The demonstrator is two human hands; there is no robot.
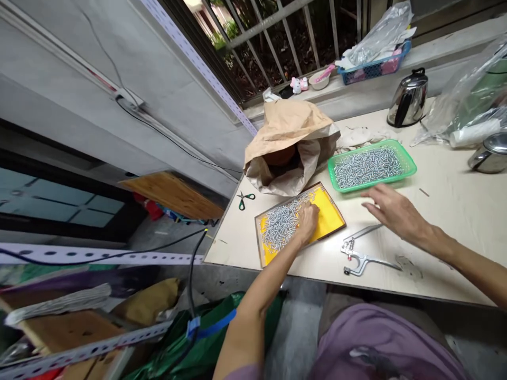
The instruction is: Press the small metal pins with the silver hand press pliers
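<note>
My left hand (pixel 307 220) is over a shallow tray (pixel 332 227) with a yellow bottom, at the edge of a heap of small silvery metal pins (pixel 279 227). Its fingers are curled downward and closed; whatever is between them is hidden. To the right, my right hand (pixel 394 208) hovers above the table with thumb and fingers apart, near the front rim of a green basket (pixel 412 168). More silvery pins (pixel 368 166) fill that basket. Hand pliers (pixel 360 261) made of metal lie on the table below my right hand, handles spread.
A brown paper bag (pixel 291 126) stands open-mouthed behind the tray. Green-handled scissors (pixel 244 200) lie left of it. A steel kettle (pixel 409 97), a metal cup (pixel 491 153) and plastic bags (pixel 471 100) occupy the right back. The table's front edge runs close to my lap.
</note>
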